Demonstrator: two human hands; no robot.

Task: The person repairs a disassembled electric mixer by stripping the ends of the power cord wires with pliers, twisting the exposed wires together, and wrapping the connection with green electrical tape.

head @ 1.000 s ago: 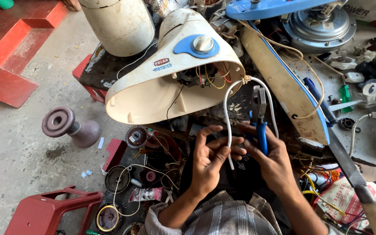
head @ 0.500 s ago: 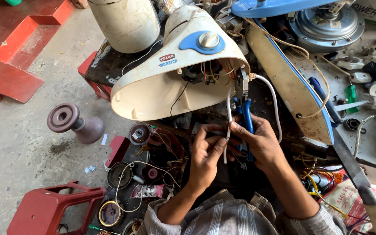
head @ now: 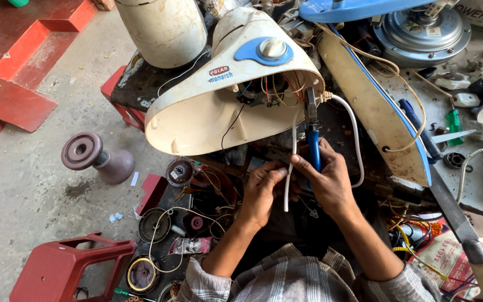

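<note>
R hand (head: 331,182) grips blue-handled pliers (head: 312,140), jaws up at wiring in cream fan base (head: 219,106). L hand (head: 261,190) pinches white cable (head: 289,168) beside it. Status: base open, wires exposed; cable apparently not yet connected, housing unclosed.

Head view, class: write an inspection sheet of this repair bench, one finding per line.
Surface: dark bench top, crowded with parts.
Job's things: cream appliance housing lying open with coloured wires showing; blue-handled pliers with the tip at its rim.
Clutter: motor, green screwdriver, wire coils.
Hands: left hand pinches the white cable; right hand grips the pliers.
Cables: the white cable loops from the housing round to the hands.
Surroundings: concrete floor, red stool, cream canister.
</note>
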